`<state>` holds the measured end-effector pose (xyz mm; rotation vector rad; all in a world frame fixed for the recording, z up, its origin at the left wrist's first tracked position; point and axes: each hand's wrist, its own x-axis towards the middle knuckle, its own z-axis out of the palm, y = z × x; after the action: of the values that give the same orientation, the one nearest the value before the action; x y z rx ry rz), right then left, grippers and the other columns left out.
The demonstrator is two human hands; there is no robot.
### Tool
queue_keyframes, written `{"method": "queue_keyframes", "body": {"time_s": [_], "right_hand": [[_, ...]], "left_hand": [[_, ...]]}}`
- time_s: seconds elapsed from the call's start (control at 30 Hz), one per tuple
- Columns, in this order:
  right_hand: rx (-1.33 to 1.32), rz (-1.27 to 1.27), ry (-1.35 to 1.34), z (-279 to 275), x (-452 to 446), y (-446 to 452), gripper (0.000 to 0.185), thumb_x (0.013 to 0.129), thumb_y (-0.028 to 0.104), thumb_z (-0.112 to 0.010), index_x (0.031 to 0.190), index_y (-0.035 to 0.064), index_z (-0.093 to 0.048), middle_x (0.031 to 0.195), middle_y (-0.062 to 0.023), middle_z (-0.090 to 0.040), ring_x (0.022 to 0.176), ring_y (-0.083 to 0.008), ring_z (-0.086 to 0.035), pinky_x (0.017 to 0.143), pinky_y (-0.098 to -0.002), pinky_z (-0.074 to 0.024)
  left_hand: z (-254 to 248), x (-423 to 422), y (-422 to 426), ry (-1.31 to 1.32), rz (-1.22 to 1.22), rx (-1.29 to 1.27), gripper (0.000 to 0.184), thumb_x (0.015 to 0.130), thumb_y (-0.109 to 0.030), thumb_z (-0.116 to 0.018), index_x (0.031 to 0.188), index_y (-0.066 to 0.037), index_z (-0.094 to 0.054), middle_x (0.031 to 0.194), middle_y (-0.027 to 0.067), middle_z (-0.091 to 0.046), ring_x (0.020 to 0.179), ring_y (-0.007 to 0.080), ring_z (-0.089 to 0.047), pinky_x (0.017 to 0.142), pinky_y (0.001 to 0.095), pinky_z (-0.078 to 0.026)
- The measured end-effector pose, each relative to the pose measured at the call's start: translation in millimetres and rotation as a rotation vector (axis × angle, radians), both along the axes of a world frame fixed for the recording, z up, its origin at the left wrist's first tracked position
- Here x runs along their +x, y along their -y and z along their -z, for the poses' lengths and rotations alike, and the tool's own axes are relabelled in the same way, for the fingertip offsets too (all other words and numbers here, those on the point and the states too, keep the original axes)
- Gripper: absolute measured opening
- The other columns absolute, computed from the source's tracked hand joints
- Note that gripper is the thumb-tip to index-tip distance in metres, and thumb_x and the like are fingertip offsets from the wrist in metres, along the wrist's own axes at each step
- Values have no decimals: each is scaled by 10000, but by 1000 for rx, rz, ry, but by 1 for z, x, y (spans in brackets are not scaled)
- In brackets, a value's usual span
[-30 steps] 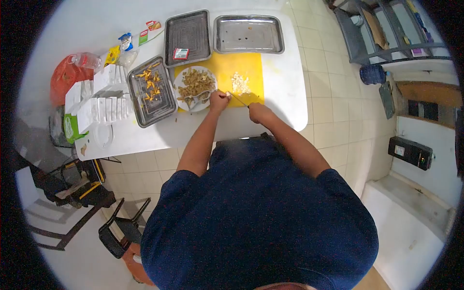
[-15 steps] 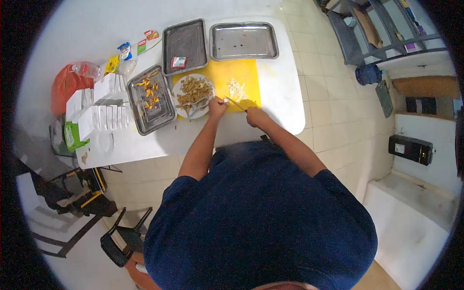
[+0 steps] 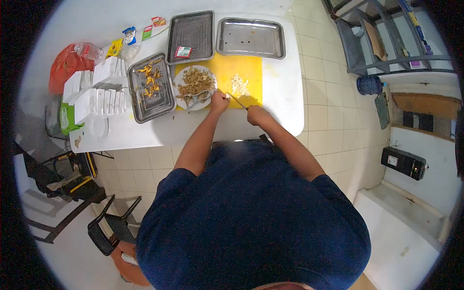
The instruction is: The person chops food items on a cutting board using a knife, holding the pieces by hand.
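Observation:
My right hand is closed around the handle of a knife, its blade pointing left toward my other hand. My left hand pinches a small pale piece that looks like garlic, close to the blade tip. Both are at the near edge of a yellow cutting board. Chopped pale bits lie on the board beyond the knife. Left of them stands a white plate with brown chopped food and a spoon on it.
A metal tray with yellow-orange strips is left of the plate. Behind the board are a dark tray holding a red packet and a shiny tray. White boxes and seasoning packets crowd the left side.
The view has shifted slightly, so the table sits a little differently in it. Both hands stay at the board's near edge, the knife tip still by the pinched piece.

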<state>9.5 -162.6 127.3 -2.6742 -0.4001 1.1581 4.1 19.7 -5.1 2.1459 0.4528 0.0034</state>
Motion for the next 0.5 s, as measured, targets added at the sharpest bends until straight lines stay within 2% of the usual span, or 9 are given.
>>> {"method": "queue_keyframes", "body": {"time_s": [0.1,0.2,0.3,0.4,0.5], "right_hand": [[-19,9,-11,20,2,-3,236,782,80,-489,973,18,-611,1006,-206,-613,914,-363,-605,773,-463,-484],[-37,24,-42,20,5,-1,235,789,83,-483,971,6,-608,1004,-211,-613,918,-372,-602,777,-465,-482],[-1,55,-50,32,6,1,255,793,94,-461,971,-20,-603,1009,-232,-603,936,-382,-590,798,-454,-472],[50,142,-7,40,-5,6,306,793,121,-428,973,-62,-595,998,-282,-583,948,-397,-572,827,-446,-450],[59,88,0,24,-4,8,278,827,151,-454,988,-28,-594,1026,-244,-592,955,-368,-583,809,-461,-466]], "left_hand": [[7,4,-2,-73,-5,-41,228,603,-146,-755,680,-20,-582,676,141,-599,656,280,-601,628,371,-479],[5,6,-2,54,50,77,254,591,-137,-708,512,-15,-500,519,126,-527,483,242,-548,479,361,-423],[0,9,-4,-154,94,79,228,611,-166,-750,714,-29,-600,732,149,-618,699,290,-612,650,384,-483],[5,7,-3,-119,68,92,236,606,-158,-755,707,-34,-581,728,134,-610,688,290,-601,640,373,-480],[6,-4,0,17,17,22,224,618,-126,-737,706,-42,-549,697,110,-588,663,246,-590,619,339,-472]]}}
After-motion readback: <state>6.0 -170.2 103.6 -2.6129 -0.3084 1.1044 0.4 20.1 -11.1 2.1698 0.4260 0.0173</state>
